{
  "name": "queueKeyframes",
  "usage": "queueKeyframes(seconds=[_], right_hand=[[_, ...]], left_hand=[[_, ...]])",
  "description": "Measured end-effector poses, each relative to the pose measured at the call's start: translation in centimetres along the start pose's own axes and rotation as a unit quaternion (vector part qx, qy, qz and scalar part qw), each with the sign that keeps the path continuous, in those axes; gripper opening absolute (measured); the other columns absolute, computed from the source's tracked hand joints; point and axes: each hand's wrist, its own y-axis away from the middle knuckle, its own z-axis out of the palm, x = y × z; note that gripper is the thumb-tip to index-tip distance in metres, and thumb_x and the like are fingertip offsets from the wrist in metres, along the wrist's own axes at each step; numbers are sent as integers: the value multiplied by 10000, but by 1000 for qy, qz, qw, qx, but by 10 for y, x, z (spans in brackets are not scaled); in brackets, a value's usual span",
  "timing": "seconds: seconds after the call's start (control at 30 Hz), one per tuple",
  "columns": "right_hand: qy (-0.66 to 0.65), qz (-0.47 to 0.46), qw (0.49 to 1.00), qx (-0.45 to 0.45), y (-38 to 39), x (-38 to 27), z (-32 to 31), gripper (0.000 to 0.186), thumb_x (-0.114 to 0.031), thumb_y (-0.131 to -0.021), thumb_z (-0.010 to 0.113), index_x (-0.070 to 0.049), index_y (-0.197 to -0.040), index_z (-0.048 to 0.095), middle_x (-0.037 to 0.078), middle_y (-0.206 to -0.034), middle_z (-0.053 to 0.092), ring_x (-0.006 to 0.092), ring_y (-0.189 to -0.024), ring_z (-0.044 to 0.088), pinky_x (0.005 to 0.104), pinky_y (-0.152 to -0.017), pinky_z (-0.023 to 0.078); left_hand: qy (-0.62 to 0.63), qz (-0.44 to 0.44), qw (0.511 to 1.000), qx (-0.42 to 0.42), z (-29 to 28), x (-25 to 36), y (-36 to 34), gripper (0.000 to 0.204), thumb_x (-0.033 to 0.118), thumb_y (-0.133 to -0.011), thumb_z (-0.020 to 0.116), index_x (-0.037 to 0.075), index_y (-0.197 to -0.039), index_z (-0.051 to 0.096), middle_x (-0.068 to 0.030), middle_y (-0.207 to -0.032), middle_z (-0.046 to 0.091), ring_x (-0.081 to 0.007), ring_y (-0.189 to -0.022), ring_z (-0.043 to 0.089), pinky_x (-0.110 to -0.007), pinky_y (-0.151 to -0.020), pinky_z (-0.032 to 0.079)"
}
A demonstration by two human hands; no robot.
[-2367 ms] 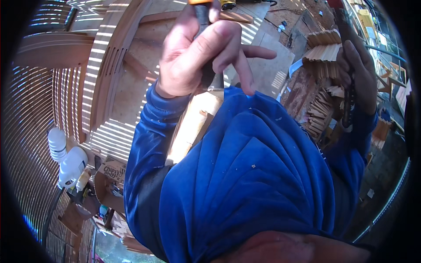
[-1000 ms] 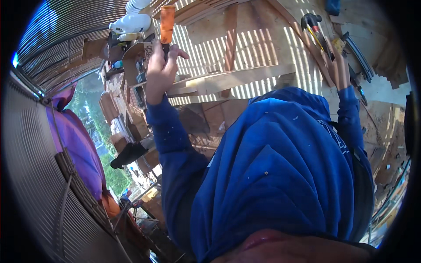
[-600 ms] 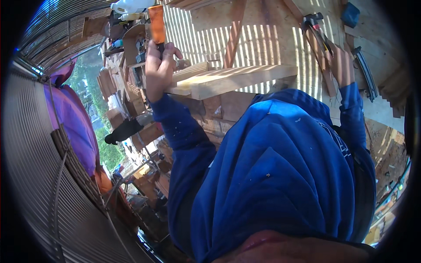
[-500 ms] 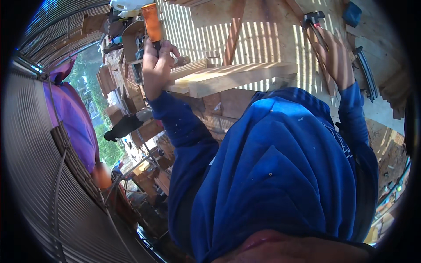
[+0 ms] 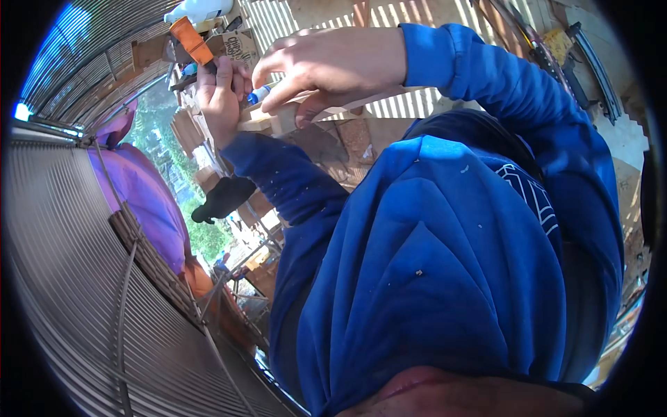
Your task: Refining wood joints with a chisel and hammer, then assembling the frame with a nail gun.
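My left hand (image 5: 221,94) is closed around the dark end of an orange, blade-like or tube-like object (image 5: 192,42), whose exact kind I cannot make out. It is held upright at the end of a pale timber board (image 5: 281,121). My right hand (image 5: 326,69) reaches across over this board, palm down. Its fingers are spread apart with nothing visible in them, and they come close to my left hand. A small blue cylindrical piece (image 5: 259,94) shows between the two hands. The right hand and sleeve hide most of the board.
On the right of the sheet-wood work surface (image 5: 431,14) lie a long dark-blue metal tool (image 5: 599,73) and a yellowish piece (image 5: 558,45). A white jug (image 5: 201,10) and a printed cardboard box (image 5: 240,48) stand beyond my left hand. Corrugated metal sheeting (image 5: 62,264) rises on the left.
My right hand has let go of the hammer at the right and swung left over the board to beside my left hand. The orange object has tilted left.
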Motion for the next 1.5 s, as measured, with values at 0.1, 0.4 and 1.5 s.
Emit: queueKeyframes(seconds=[0.1,0.4,1.5], right_hand=[[-17,-9,1000,4,-8,5,-3,391,-195,-837,735,-80,-1206,671,161,-1222,583,355,-1057,592,442,-917,503],[45,-34,998,13,-17,-3,8,297,-3,-796,767,-30,-1088,724,170,-1089,622,320,-960,631,410,-835,553],[430,90,886,151,32,-38,-43,546,45,-749,581,-63,-1284,574,159,-1211,627,316,-1046,621,402,-810,561]], left_hand=[[12,-17,1000,19,-6,-4,-6,107,155,-1054,484,67,-993,498,-44,-765,600,-45,-525,397,-210,-506,348],[22,-29,998,50,-13,-14,-17,135,171,-1021,573,72,-1103,530,-5,-813,611,-34,-598,486,-187,-523,366],[69,14,997,44,-16,-10,12,184,182,-1074,400,36,-971,442,-49,-703,481,-72,-459,319,-272,-504,405]])
